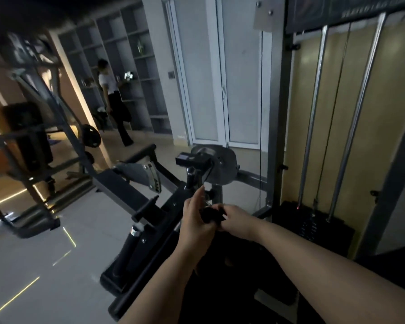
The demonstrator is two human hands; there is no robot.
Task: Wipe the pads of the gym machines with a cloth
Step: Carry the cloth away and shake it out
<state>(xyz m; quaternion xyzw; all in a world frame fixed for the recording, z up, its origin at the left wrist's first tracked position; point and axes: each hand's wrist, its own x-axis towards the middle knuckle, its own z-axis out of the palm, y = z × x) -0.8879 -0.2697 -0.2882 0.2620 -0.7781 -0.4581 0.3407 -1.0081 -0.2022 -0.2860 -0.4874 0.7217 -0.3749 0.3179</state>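
A small dark cloth [211, 215] is bunched between my two hands above a black gym machine. My left hand [195, 217] holds its left side with the forefinger stretched upward. My right hand [235, 219] grips its right side with curled fingers. Below and to the left run the machine's black frame [150, 206] and a black roller pad [126, 249]. A dark pad surface [232, 265] lies under my forearms, hard to make out in the dim light.
A grey cam disc [216, 163] and a short black handle [190, 176] stand just beyond my hands. A weight stack [313, 220] with chrome guide rods [313, 113] rises at right. Another machine [28, 141] stands at left on the tiled floor [33, 265]. A person [114, 101] stands far back by shelves.
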